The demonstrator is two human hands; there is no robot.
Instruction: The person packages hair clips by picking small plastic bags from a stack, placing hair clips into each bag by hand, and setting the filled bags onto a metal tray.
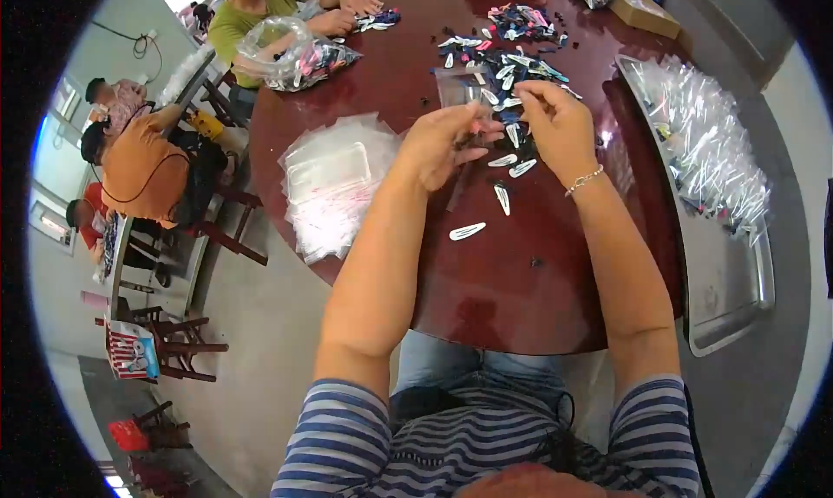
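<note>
In the head view, the one landmark is the dark red table (495, 298), and the person's two hands work above its middle. The left hand (441, 144) is closed to a narrow grip on a small clear bag (460, 88), which stands out past the fingertips; held so, the bag's far end seems left free for the other hand to get at. The right hand (564, 134) is just beside it, thumb and forefinger brought close together. Whether anything is pinched there I cannot tell.

The clips (516, 68) lie heaped on the table beyond the hands, navy, white and pink mixed, probably spread out so that single ones can be picked. A few white clips (468, 232) lie loose between the heap and the table's near edge, apart from one another and so easy to see.

On the table's left side, near the left forearm, is a fanned bag stack (334, 194), likely set there to suit the left hand. Along the table's right edge is a metal tray (724, 281), its far part covered with filled bags (711, 142); the raised rim probably stops them sliding off. At the table's far left, a co-worker (252, 21) has both hands at a smaller pile (379, 19), beside a bulging sack (299, 64).
</note>
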